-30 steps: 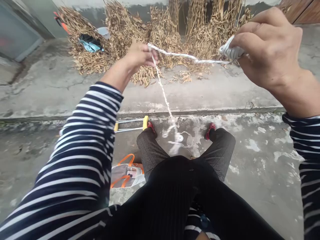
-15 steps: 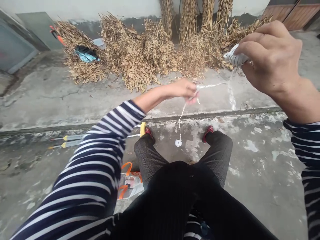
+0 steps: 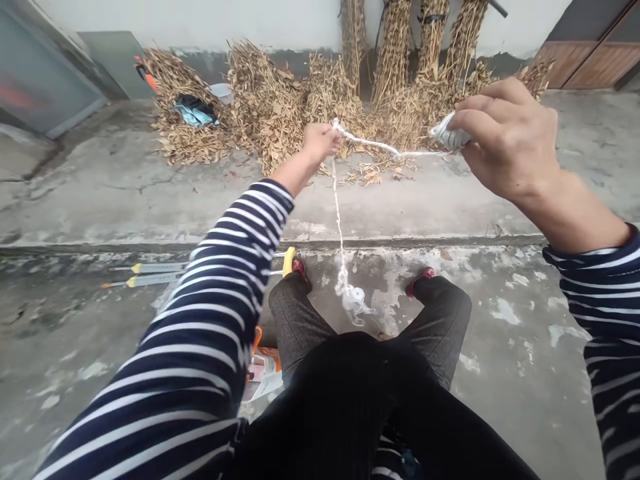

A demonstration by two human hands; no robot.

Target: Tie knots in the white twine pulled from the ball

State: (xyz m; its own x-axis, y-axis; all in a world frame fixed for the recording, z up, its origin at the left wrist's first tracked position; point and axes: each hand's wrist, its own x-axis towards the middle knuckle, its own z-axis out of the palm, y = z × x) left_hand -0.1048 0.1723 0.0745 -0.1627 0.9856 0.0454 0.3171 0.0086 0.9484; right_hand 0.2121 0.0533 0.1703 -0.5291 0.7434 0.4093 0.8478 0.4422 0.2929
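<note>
My right hand (image 3: 515, 143), raised at the right, is closed around a wound bundle of white cord (image 3: 449, 133). From that bundle a white cord (image 3: 373, 143) runs across, sagging slightly, to my left hand (image 3: 321, 143). The left fingers are pinched on the cord, farther out over the raised concrete. Below this hand a thinner, twisted length (image 3: 338, 210) hangs down to a loose white tangle beside a small white roll (image 3: 357, 295) on the ground between my feet. Whether the tangle touches the ground I cannot tell.
Dried plant stalks (image 3: 270, 100) lean along the wall, with a dark and light-blue cloth (image 3: 195, 111) among them. A low concrete step edge (image 3: 360, 241) crosses ahead. To my left are a yellow-handled metal tool (image 3: 289, 261) and a clear bag (image 3: 265, 383) with orange handles.
My left hand has moved left and away from me, stretching the cord out from the bundle. The right hand has shifted slightly left and lower. A loose tangle now hangs near the roll.
</note>
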